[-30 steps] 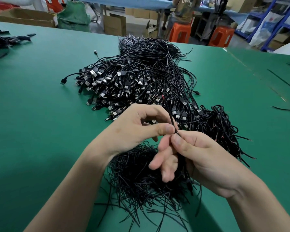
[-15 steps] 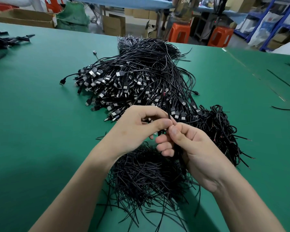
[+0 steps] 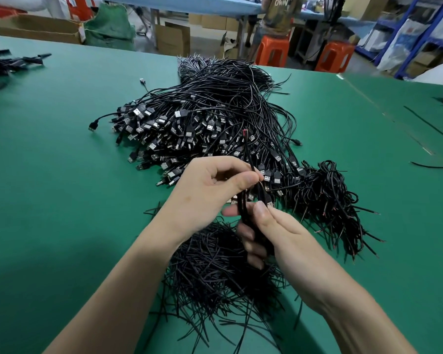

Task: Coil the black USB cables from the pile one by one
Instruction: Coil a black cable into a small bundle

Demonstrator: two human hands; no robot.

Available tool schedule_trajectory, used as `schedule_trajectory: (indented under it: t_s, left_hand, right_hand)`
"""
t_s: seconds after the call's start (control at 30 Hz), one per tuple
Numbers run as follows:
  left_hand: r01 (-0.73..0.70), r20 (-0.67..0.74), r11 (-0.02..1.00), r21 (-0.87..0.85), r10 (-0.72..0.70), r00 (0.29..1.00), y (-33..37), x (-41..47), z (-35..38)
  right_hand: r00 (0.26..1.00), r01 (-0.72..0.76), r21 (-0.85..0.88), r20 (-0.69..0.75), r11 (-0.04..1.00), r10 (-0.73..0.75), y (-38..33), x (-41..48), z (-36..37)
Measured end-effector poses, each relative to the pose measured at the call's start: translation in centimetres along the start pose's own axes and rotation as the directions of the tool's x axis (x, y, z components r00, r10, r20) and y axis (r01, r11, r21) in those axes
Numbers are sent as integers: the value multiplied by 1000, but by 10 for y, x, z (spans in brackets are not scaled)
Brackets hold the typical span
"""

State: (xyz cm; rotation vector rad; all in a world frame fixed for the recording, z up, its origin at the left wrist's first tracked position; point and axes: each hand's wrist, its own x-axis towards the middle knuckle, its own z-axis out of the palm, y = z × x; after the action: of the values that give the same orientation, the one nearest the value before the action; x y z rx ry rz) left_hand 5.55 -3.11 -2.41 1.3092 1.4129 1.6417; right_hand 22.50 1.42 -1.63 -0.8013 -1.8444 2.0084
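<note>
Since a second ago the cable (image 3: 241, 200) has gathered into folded loops above the surface (image 3: 49, 175), near the pile (image 3: 202, 118) — right hand (image 3: 287, 233) fingers (image 3: 246, 231) curled round them, left hand (image 3: 205, 190) pinching the top — so this coil looks nearly done.

We are looking forward and down from our own head through a single wide-angle lens, sitting close above our left hand (image 3: 207, 192) and right hand (image 3: 289, 241), while the green table (image 3: 49, 187) is stretching away past the cable pile (image 3: 202, 116) towards distant orange stools (image 3: 271, 53).
</note>
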Motion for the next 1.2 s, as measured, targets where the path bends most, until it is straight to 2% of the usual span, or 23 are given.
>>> schedule_trajectory:
  t_s: [0.2,0.33,0.4,0.47,0.57,0.77,0.83,0.9,0.97,1.0,1.07,1.13,1.2]
  left_hand:
    - [23,-19,995,-99,-25,999,2,0,11]
    - [106,273,973,-206,-47,961,1,-5,6]
    - [145,332,954,-264,-51,942,1,-8,4]
    - [151,312,931,-332,-43,949,2,-9,4]
    - [91,238,947,-309,-15,971,2,-9,5]
    - [-20,107,963,-268,50,993,12,-8,11]
    - [-42,66,967,-251,60,996,15,-7,13]
    - [-91,-12,980,-178,91,996,17,-6,13]
    - [-147,-111,989,-8,145,983,15,-6,12]
    - [-170,-152,982,82,181,972,13,-6,12]
    - [-222,-181,952,212,261,948,11,-7,12]
    - [-292,-128,906,305,343,931,10,-8,13]
    - [-358,-52,846,394,410,911,10,-10,15]
  right_hand:
    - [997,69,68,-43,995,-66,0,-1,7]
    - [996,56,260,47,964,-70,-6,-1,5]
    - [988,17,332,141,943,-68,-8,-2,2]
    - [968,-38,343,247,939,-51,-10,-3,-2]
    - [944,-87,301,330,950,-18,-9,-2,-9]
    - [957,-70,296,291,953,-20,-4,3,-17]
    - [974,-68,232,228,970,13,-2,4,-18]
    - [993,-93,132,82,987,82,2,6,-17]
    - [982,-158,87,-92,984,166,8,7,-12]
    - [969,-199,90,-127,976,209,10,6,-8]
    - [961,-266,174,-29,948,275,12,3,2]
    - [965,-261,348,86,901,246,11,4,9]
    - [981,-195,502,80,843,179,4,8,7]
